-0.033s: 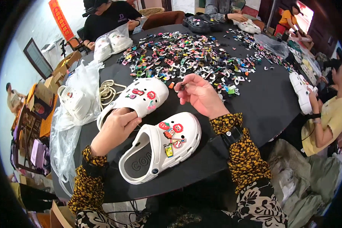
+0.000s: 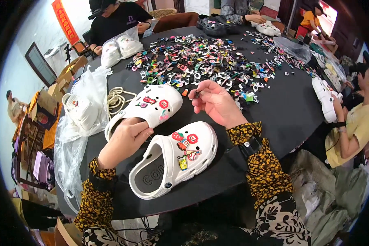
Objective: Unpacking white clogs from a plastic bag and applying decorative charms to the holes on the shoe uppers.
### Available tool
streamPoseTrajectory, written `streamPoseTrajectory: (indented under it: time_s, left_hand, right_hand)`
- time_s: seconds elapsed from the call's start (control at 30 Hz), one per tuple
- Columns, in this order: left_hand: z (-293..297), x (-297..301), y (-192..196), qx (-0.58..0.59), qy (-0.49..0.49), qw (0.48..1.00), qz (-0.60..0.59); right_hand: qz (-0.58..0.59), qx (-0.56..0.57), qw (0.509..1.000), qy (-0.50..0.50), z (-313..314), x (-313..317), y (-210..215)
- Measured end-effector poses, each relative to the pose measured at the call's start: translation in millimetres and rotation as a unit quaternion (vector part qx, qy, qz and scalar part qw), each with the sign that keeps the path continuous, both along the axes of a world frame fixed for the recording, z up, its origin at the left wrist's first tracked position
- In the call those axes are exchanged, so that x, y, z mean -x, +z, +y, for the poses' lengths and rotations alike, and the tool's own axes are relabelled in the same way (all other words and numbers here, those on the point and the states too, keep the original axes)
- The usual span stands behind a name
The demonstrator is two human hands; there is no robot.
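My left hand (image 2: 129, 137) grips a white clog (image 2: 168, 98) by its opening, the fingers tucked inside and the thumb on the rim. Red, pink and purple charms sit on that clog's upper. My right hand (image 2: 219, 104) is held up to the right of the clog's toe. Its fingertips pinch a small dark charm (image 2: 197, 94), whose shape I cannot make out. In front of my left hand lies a second white clog (image 2: 201, 137), sole down, toe pointing away to the right. Strawberry, drink, baseball and red character charms decorate it.
A wide pile of loose charms (image 2: 192, 61) covers the far middle of the black round table (image 2: 283, 119). Left of me lie a plastic bag (image 2: 71, 151), another white clog (image 2: 80, 110) and coiled cord (image 2: 117, 98). Co-workers handle clogs around the table; a black clog (image 2: 217, 26) stands opposite.
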State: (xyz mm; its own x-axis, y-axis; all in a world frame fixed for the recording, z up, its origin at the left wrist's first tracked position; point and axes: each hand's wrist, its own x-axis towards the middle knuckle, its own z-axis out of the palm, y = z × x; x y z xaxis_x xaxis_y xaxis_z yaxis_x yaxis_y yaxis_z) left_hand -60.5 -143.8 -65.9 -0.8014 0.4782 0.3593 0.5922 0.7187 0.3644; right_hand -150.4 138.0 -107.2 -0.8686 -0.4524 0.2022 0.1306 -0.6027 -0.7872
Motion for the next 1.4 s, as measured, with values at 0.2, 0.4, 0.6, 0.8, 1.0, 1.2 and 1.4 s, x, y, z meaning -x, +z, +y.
streamPoseTrajectory:
  time_s: [0.2,0.4,0.6,0.8,1.0,1.2,1.4]
  left_hand:
    - [2,1,1,-0.069,0.005,0.991,-0.119]
    - [4,7,0,-0.07,0.086,0.989,-0.093]
    - [2,11,-6,-0.084,0.11,0.99,-0.03]
    - [-4,12,-14,-0.12,0.106,0.985,-0.069]
    - [-1,7,-6,-0.114,0.097,0.986,-0.071]
    - [-2,8,-8,-0.117,0.09,0.987,-0.068]
    - [-3,8,-9,-0.118,0.092,0.985,-0.085]
  right_hand:
    - [-0.01,-0.02,1.0,0.001,0,2,-5]
    - [0.003,-0.11,0.992,-0.067,1,1,-8]
    - [0.057,-0.225,0.962,-0.147,-6,-5,0]
    - [0.051,-0.25,0.956,-0.147,-6,-4,0]
    - [-0.005,-0.227,0.957,-0.181,-2,-2,1]
    - [-0.029,-0.218,0.958,-0.185,1,-2,1]
    - [-0.05,-0.237,0.953,-0.182,-2,-1,1]
